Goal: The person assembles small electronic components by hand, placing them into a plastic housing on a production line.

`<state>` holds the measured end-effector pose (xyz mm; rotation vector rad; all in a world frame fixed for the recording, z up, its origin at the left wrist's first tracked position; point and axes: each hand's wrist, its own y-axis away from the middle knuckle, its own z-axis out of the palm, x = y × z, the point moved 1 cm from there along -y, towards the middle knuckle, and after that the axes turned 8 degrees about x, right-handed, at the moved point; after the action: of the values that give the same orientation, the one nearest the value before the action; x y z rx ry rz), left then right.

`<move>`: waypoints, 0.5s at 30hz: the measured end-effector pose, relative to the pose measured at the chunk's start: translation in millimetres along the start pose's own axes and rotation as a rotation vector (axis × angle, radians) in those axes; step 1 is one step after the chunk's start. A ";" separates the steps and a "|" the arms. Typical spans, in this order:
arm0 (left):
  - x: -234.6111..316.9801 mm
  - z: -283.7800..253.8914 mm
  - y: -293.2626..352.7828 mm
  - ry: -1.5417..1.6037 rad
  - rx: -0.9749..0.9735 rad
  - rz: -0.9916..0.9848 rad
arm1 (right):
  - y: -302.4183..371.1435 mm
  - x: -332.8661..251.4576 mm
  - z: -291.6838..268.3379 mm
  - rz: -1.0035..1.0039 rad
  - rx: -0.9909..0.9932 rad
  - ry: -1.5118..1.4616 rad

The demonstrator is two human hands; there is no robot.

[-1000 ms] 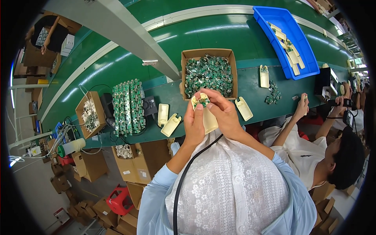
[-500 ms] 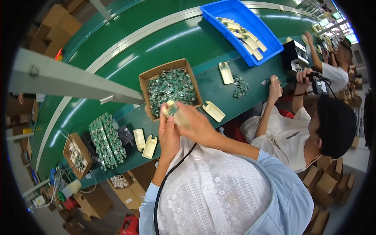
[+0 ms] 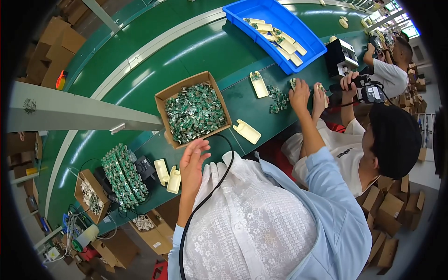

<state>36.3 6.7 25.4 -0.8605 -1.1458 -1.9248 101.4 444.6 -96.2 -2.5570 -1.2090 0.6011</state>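
In the head view, your right hand [image 3: 301, 97] met a cream shell [image 3: 293, 83] at the right; whether it gripped, I couldn't tell. Your left hand [image 3: 192, 161] was empty, fingers loosely curled. The shell looked light, stiff, slightly slippery, best held by its long edges. The cardboard box [image 3: 184, 87] held green circuit boards [image 3: 193, 112]; the far blue tray [image 3: 305, 35], cream casings [image 3: 285, 45].

Left hand [image 3: 192, 161] no longer grips the cream shell [image 3: 293, 82]; right hand [image 3: 301, 96] now extends it toward two o'clock.
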 end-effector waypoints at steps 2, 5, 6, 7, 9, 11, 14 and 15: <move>-3.7 -4.6 -0.8 -0.003 0.019 -0.006 | 12.9 -23.8 -1.8 -0.214 0.111 -0.216; -9.6 -11.0 -3.7 -0.005 0.041 -0.036 | 75.3 -94.5 -24.0 -0.171 -0.294 -0.368; -10.5 -9.5 -4.9 -0.008 0.041 -0.051 | 95.3 -105.2 -25.3 -0.279 -0.246 -0.388; -11.6 -7.5 -4.9 -0.006 0.040 -0.052 | 106.3 -115.1 -25.5 -0.207 -0.399 -0.338; -11.8 -2.8 -5.5 -0.039 -0.039 -0.080 | 116.6 -123.9 -29.0 -0.124 -0.546 -0.283; -11.4 2.6 -9.2 -0.055 -0.078 -0.090 | 113.2 -129.9 -37.4 0.143 -0.583 -0.484; -15.7 22.7 -12.8 -0.232 -0.131 0.015 | 111.0 -171.7 -74.2 0.321 -0.637 -0.734; -18.3 27.3 -14.2 -0.231 -0.135 0.013 | 108.2 -185.3 -88.2 0.363 -0.673 -0.889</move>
<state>38.6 40.8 14.7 -1.1860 -1.1480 -1.9467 109.9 228.4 -12.6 -3.2137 -1.3334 1.8272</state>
